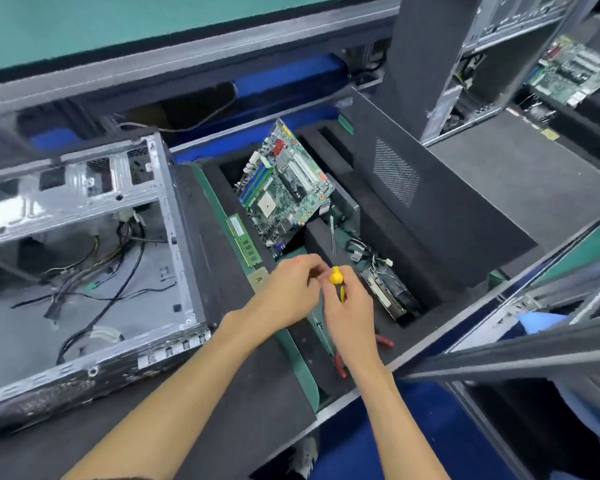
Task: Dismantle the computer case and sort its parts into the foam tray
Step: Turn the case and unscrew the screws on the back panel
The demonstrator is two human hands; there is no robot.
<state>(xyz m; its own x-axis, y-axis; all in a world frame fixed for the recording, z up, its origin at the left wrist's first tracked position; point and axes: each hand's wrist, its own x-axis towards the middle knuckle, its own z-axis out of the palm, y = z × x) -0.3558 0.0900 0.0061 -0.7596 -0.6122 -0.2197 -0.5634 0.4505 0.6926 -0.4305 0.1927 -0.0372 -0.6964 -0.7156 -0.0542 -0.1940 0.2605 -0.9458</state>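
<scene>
One open silver metal computer case (84,258) lies on its side at the left, loose black cables inside. Beside it sits one black foam tray (388,237) holding one green motherboard (284,188) propped tilted, one green memory stick (245,241) and one black drive (390,291). No writing is legible. Over the tray, the right hand (349,308) grips one yellow-handled screwdriver (335,261); the left hand (290,294) pinches near its handle.
</scene>
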